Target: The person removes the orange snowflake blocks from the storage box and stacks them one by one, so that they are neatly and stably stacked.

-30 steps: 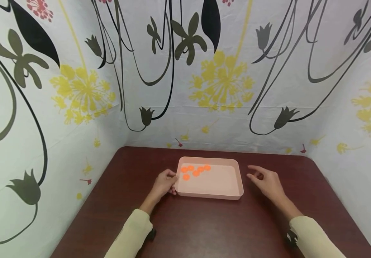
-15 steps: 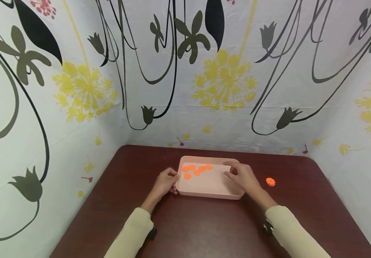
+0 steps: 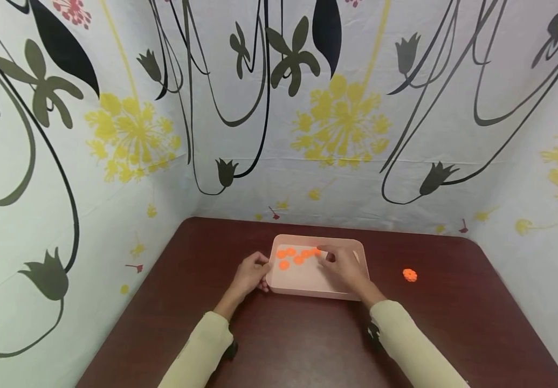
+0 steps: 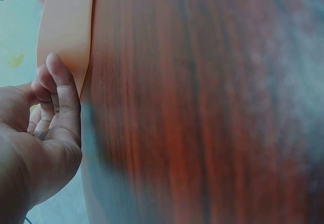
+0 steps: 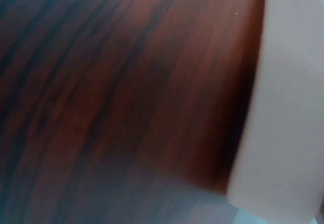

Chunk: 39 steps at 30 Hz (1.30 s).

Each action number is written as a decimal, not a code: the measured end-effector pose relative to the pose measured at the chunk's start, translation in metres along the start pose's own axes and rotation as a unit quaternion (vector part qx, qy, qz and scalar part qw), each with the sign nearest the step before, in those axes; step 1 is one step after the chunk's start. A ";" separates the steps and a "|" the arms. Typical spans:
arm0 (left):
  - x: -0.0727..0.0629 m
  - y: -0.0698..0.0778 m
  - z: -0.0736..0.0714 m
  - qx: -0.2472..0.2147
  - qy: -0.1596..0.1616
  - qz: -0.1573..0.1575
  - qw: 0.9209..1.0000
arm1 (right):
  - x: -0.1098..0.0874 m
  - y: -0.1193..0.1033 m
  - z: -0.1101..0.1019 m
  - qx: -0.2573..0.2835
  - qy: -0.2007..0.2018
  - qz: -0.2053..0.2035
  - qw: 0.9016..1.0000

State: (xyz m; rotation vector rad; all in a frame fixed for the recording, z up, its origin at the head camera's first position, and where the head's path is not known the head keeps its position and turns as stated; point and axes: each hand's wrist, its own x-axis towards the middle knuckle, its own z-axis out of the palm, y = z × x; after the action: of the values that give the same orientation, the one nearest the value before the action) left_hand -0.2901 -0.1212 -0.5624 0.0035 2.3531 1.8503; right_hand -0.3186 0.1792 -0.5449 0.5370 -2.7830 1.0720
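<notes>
A shallow pink tray (image 3: 308, 293) lies on the table with several flat, round orange discs (image 3: 284, 265) grouped in its left part. My left hand (image 3: 249, 274) grips the tray's left side; in the left wrist view, that hand's fingers (image 4: 63, 89) bend against the tray wall (image 4: 66, 26). Over the tray's right half reaches my right hand (image 3: 344, 264), thumb and forefinger apart, fingertips beside the rightmost disc (image 3: 316, 251). Whether they touch it is hard to tell. Only the tray's outer wall (image 5: 281, 107) and the table show in the right wrist view; the hand is out of sight there.
A small orange cluster (image 3: 410, 275) with a bumpy edge sits on the dark red-brown table (image 3: 298, 345), right of the tray. Patterned cloth (image 3: 279, 134) rises behind the table and at both sides.
My right hand has moved left, from beyond the tray's right side to over the tray and up to the discs. The orange cluster has come into sight. My left hand stays on the tray.
</notes>
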 end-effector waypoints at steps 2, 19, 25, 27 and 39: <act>0.000 0.000 0.001 -0.003 -0.002 0.002 1.000 | 0.001 0.003 0.003 0.008 -0.014 0.021 1.000; 0.000 0.000 0.003 -0.009 0.007 0.016 1.000 | 0.012 0.012 0.012 -0.017 -0.012 0.083 0.996; 0.000 -0.001 0.002 -0.006 0.009 0.015 1.000 | 0.016 0.013 0.014 -0.029 -0.021 0.082 0.996; 0.000 0.000 0.002 -0.005 0.007 0.013 1.000 | 0.017 0.013 0.014 -0.033 -0.022 0.078 0.996; -0.001 0.000 0.002 -0.015 0.001 0.011 1.000 | 0.018 0.007 0.012 -0.015 -0.022 0.092 0.995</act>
State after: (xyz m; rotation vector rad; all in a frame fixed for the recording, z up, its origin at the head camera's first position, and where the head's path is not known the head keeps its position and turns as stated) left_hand -0.2890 -0.1190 -0.5624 0.0255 2.3360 1.8966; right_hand -0.3373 0.1711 -0.5539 0.3103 -2.9289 1.0621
